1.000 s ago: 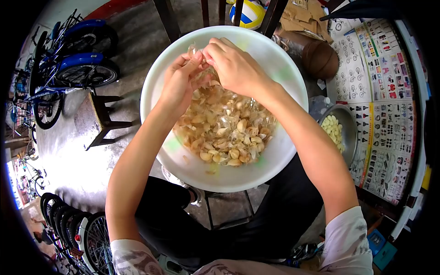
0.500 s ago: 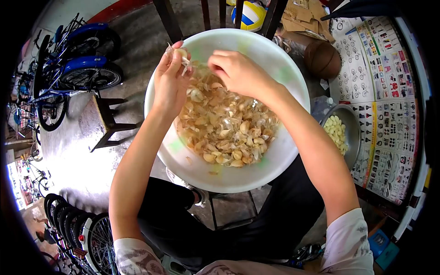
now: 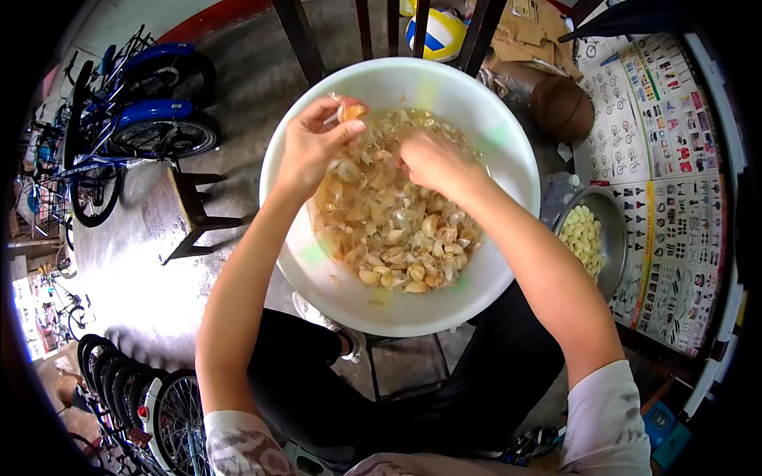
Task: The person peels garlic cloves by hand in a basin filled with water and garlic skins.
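Observation:
My left hand [image 3: 311, 144] is raised above the left rim of a large white basin [image 3: 290, 246], its thumb and fingers pinching a tan garlic clove [image 3: 352, 113] with papery skin on it. Inside the basin lies water with a thick layer of garlic cloves and loose skins [image 3: 397, 230]. My right hand [image 3: 436, 161] reaches down into the far part of that layer. Its fingers are blurred and partly hidden among the skins, so I cannot see whether they hold anything.
To the right stands a metal bowl [image 3: 617, 238] with peeled garlic cloves [image 3: 582, 238]. A brown basketball [image 3: 562, 108], a volleyball [image 3: 436, 36] and dark wooden bars [image 3: 363, 28] are beyond the basin. A low stool [image 3: 186, 214] and bicycles [image 3: 151, 119] stand at left.
My right hand has moved down and right into the garlic skins. My left hand has turned, and the clove in it now shows a tan side. The view has shifted slightly.

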### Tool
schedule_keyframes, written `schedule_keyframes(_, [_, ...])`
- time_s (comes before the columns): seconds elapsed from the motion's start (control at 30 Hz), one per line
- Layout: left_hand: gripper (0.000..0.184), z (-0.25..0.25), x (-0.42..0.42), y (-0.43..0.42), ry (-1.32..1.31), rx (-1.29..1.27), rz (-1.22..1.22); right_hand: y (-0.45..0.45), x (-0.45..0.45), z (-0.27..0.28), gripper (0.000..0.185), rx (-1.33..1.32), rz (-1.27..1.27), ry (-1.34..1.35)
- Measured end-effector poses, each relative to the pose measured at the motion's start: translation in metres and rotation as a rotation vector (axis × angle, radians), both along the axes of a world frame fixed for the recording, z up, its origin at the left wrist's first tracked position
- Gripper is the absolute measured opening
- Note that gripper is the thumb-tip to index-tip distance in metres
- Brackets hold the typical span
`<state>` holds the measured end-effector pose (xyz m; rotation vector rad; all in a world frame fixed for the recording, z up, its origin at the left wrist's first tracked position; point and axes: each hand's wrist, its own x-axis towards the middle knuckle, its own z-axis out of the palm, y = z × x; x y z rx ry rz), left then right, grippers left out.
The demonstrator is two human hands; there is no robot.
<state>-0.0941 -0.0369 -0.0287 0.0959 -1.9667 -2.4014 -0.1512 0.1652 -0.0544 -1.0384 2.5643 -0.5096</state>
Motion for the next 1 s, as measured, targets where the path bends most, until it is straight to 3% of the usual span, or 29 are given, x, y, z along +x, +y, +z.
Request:
schedule_keyframes(0.1, [0.031, 0.0, 0.0, 0.0, 0.0, 0.014, 0.015, -0.001, 0.0, 0.007, 0.01, 0.092, 0.094, 0.146])
schedule_keyframes(0.2, [0.033, 0.0, -0.003, 0.001, -0.033, 0.028, 0.05, -0.011, 0.001, 0.044, 0.013, 0.11, 0.014, 0.23])
schedule_keyframes(0.3, [0.036, -0.004, -0.005, 0.001, -0.072, 0.029, 0.082, -0.017, 0.002, 0.068, 0.027, 0.123, -0.12, 0.11])
schedule_keyframes(0.37, [0.034, -0.004, -0.004, 0.001, -0.059, 0.059, 0.079, -0.012, -0.001, 0.05, 0.024, -0.282, -0.074, 0.298])
schedule_keyframes(0.4, [0.033, -0.006, -0.004, 0.0, -0.081, 0.045, 0.073, -0.017, -0.002, 0.05, 0.023, -0.527, -0.09, 0.245])
schedule_keyframes(0.43, [0.033, -0.002, -0.003, -0.001, -0.105, 0.032, 0.068, -0.02, 0.0, 0.054, 0.023, -0.535, -0.081, 0.263])
schedule_keyframes(0.5, [0.026, 0.003, 0.0, 0.003, -0.101, 0.037, 0.079, -0.026, 0.003, 0.063, 0.023, -0.827, -0.17, -0.09])
schedule_keyframes(0.53, [0.024, 0.001, 0.0, 0.002, -0.109, 0.053, 0.049, -0.029, 0.004, 0.059, 0.018, -0.866, -0.188, -0.084])
schedule_keyframes(0.7, [0.019, -0.002, 0.002, 0.007, -0.126, 0.124, 0.012, -0.028, -0.001, 0.049, 0.009, -0.894, -0.239, -0.199])
schedule_keyframes(0.83, [0.018, -0.002, 0.004, 0.004, -0.149, 0.091, -0.032, -0.027, -0.001, 0.051, 0.008, -0.839, -0.119, -0.097])
schedule_keyframes(0.9, [0.017, -0.005, 0.007, 0.002, -0.167, 0.083, -0.046, -0.028, 0.005, 0.049, 0.007, -0.73, -0.055, 0.087])
schedule_keyframes(1.0, [0.02, -0.007, 0.009, 0.001, -0.113, 0.07, -0.072, -0.03, 0.005, 0.037, 0.009, -0.728, 0.01, 0.105])
